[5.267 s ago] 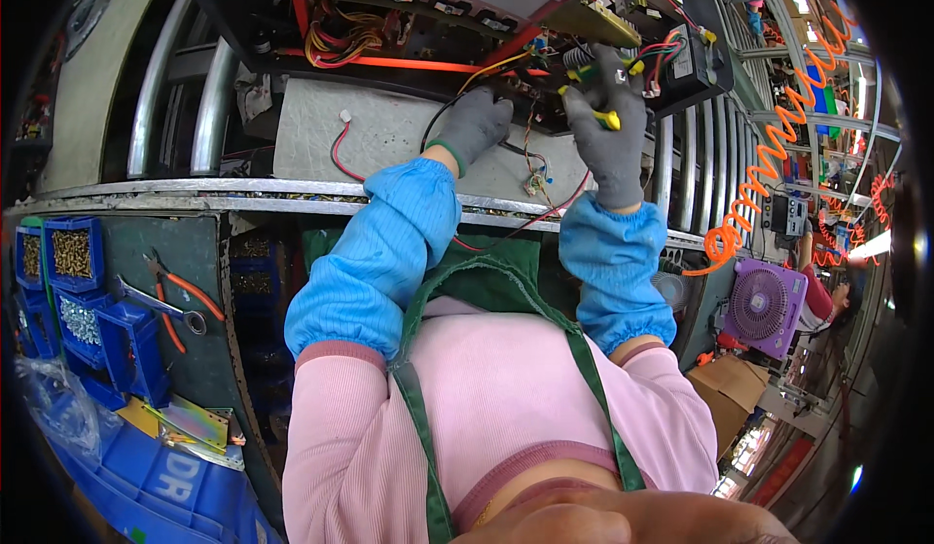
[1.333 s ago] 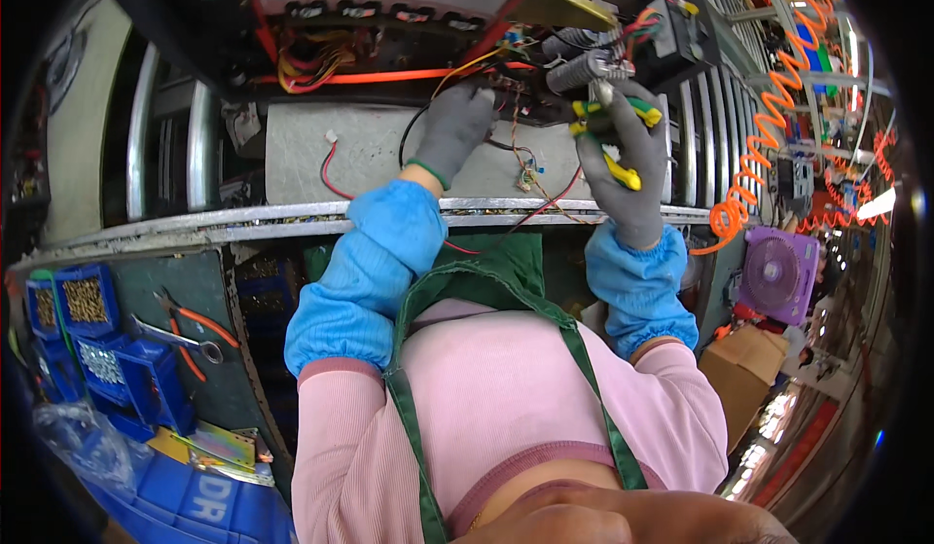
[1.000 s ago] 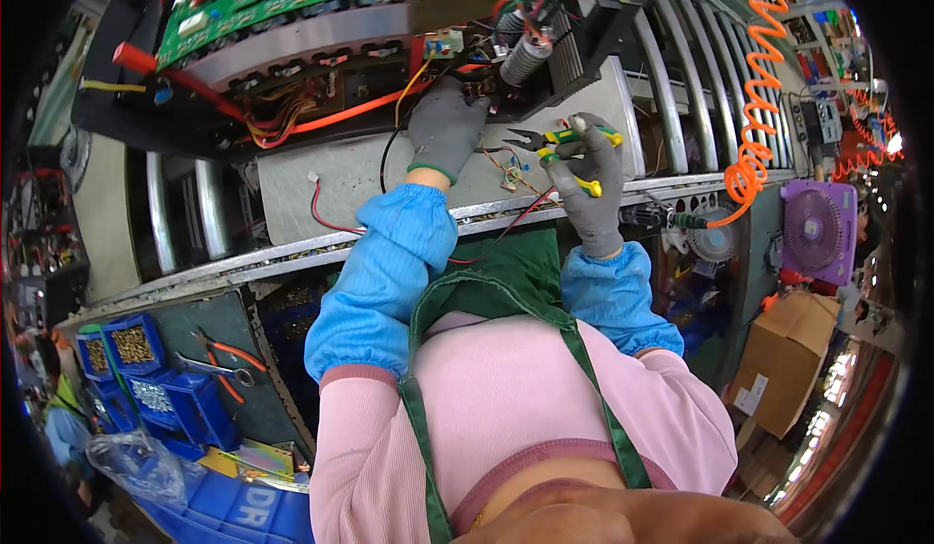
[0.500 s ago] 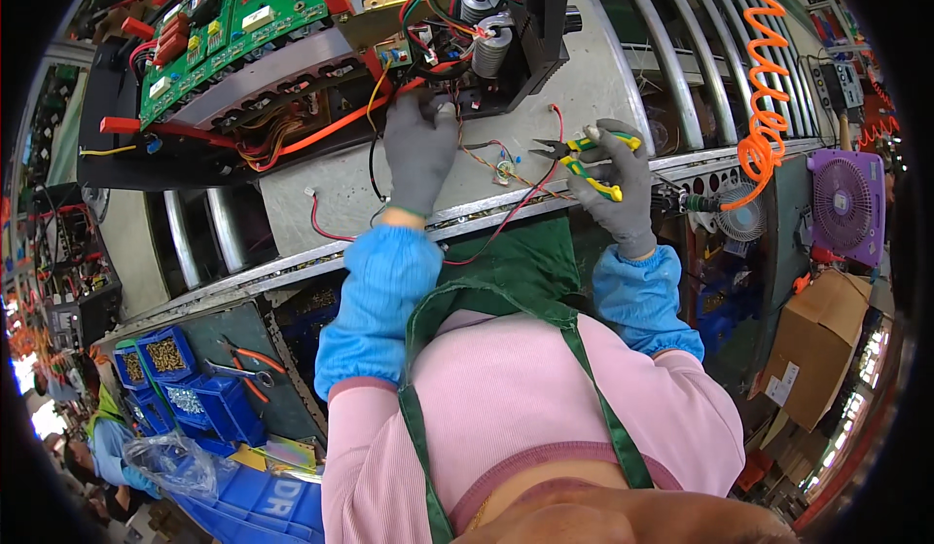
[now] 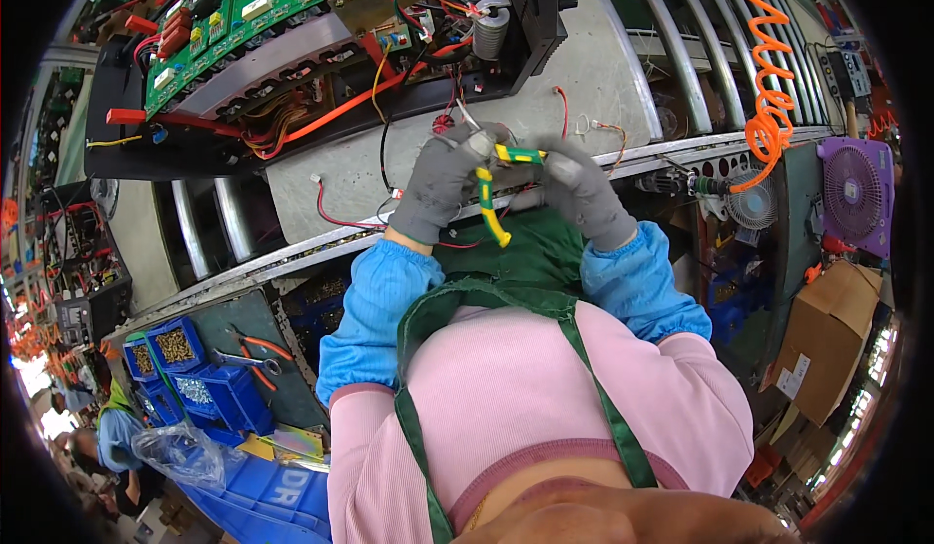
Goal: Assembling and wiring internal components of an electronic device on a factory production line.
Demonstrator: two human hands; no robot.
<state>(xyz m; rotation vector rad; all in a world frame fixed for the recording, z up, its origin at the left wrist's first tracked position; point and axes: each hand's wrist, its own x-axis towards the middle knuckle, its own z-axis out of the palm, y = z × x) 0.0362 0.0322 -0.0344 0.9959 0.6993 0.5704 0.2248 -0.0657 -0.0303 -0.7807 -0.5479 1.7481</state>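
My left hand, in a grey glove, is at the near edge of the metal worktop with its fingers pinched together. What they hold is hidden; a small red-wound part and a pale thin strip show beside the fingertips. My right hand, also gloved and slightly blurred, closes on one handle of yellow-green pliers. The other handle hangs free toward me, and the jaws are hidden by the left fingers. Just beyond stands an open black equipment chassis with a green circuit board and several wires.
Loose red-black wires lie on the metal worktop. Rollers run at the right, under an orange coiled hose with a driver. Blue screw bins and orange-handled pliers sit at lower left.
My right hand has brought the pliers left to my left hand. My left hand has drawn back from the chassis toward me, and the wires on the worktop have shifted.
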